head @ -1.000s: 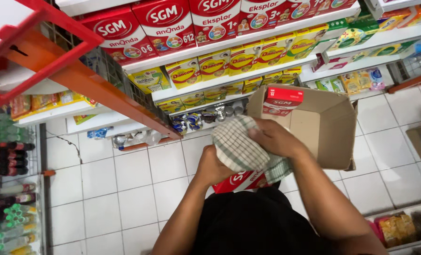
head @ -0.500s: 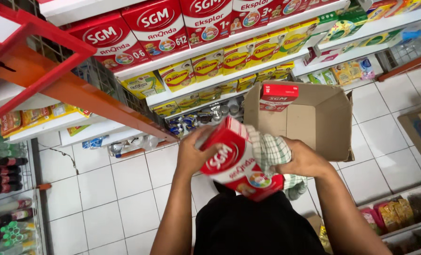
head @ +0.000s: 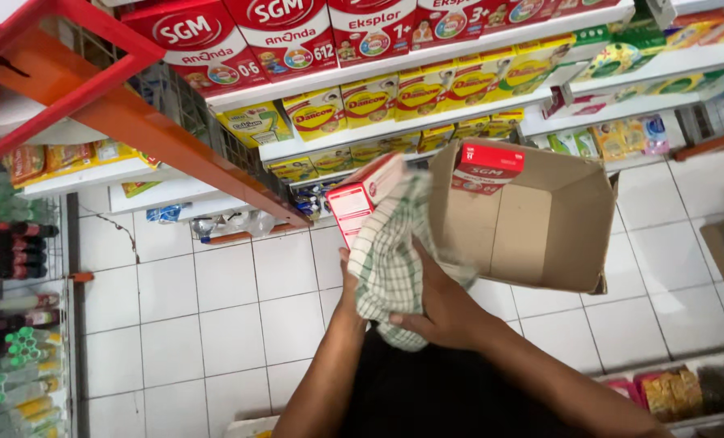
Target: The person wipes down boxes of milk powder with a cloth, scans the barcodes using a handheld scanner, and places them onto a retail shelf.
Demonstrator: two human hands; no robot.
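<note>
A red and white carton [head: 364, 197] was held up in front of the chest, just left of an open cardboard box [head: 540, 227] in which a second red carton [head: 488, 169] was seen standing against the far wall. A green-checked cloth [head: 390, 259] was draped over the near face of the held carton, so that only its upper end and one label panel were left showing. The right hand [head: 439, 312] was pressed against the cloth from below and to the right, its fingers curled closed around the fabric and the carton's lower edge. The left hand [head: 347, 280] was almost wholly hidden behind the cloth; only a little of it by the wrist could be made out, and how its fingers were set could not be told, though it appeared to be steadying the carton's left side. The carton was judged to be stiff but crushable at its corners, moderately light, and smooth enough to slip under the cloth, so that a hold across its two broad faces near the base would be safest. The cloth was judged to be soft and limp, best gathered in a fist. Shelves [head: 427, 122] stocked with red and yellow cartons were seen beyond, above a white tiled floor [head: 216, 324].
</note>
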